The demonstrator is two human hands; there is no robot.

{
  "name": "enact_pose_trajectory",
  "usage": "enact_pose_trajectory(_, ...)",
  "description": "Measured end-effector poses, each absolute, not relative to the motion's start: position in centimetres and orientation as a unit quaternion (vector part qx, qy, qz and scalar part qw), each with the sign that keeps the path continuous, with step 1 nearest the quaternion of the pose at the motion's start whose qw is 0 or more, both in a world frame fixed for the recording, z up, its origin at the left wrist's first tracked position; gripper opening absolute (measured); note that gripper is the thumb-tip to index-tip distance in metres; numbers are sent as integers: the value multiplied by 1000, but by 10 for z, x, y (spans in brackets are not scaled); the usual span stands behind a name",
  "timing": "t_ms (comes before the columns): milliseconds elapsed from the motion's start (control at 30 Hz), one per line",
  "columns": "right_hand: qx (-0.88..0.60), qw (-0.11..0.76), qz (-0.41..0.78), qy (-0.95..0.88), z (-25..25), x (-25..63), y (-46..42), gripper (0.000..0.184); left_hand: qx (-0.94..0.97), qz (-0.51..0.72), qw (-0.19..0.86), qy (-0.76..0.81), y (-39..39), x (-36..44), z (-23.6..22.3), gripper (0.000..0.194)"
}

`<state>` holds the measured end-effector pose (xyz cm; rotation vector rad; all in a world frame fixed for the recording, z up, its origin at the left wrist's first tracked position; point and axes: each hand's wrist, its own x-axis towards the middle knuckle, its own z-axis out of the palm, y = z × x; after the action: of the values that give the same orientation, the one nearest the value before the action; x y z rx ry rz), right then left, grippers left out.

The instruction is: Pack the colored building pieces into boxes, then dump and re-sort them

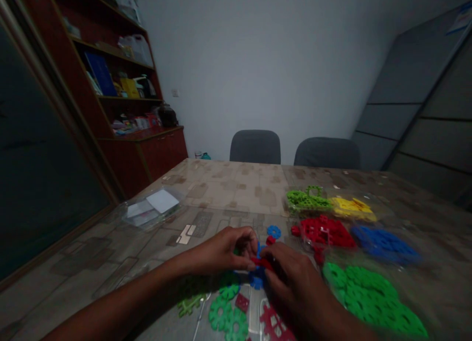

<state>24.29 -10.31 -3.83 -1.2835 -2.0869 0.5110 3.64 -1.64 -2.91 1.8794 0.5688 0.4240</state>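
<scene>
Both of my hands meet over the near middle of the table, around a small joined cluster of blue and red plastic building pieces. My left hand [234, 250] is curled, its thumb and fingertips at the cluster's left side. My right hand [291, 272] pinches a red plastic piece [262, 263] from the right. Below it shows a blue notched disc [256, 282], partly hidden by the fingers. Just beyond my hands lie a loose blue notched disc [274, 232] and a small red connector [270, 240]. How the held pieces join is hidden.
Green discs [221, 312], a lime piece [190, 304] and a dark red house-shaped piece [275, 324] lie nearest me. To the right sit lime [308, 201], yellow [353, 208], red [326, 232], blue [385, 243] and green [372, 296] piles. A clear packet [155, 208] lies left.
</scene>
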Motion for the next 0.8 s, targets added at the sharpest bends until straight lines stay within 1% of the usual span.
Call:
enact_pose_trajectory(67,-503,319,152,-789,-28,261,-95,19,802,190,513,239,-15,35,-25,24)
enact_pose_trajectory(200,-574,331,30,-748,-12,319,-70,26,830,219,451,246,-8,31,-23,11)
enact_pose_trajectory(300,-627,316,-1,-712,-11,360,-54,31,815,233,467,250,-5,31,-28,13)
enact_pose_trajectory(433,-647,308,-5,-698,-10,382,-48,33,724,231,608,230,-6,32,-34,25)
enact_pose_trajectory(500,-647,309,-7,-697,-7,381,-51,35,699,238,639,214,-6,32,-35,27)
enact_pose_trajectory(600,-648,286,6,-706,-2,380,-56,37,712,248,619,222,-5,32,-34,26)
enact_pose_trajectory(667,-648,242,41,-721,-3,381,-57,35,724,251,600,229,-4,31,-33,28)
enact_pose_trajectory(733,-642,197,80,-736,-9,383,-57,30,733,251,587,236,-4,30,-33,36)
enact_pose_trajectory(800,-634,172,105,-747,-14,385,-57,24,746,250,565,250,-3,30,-33,43)
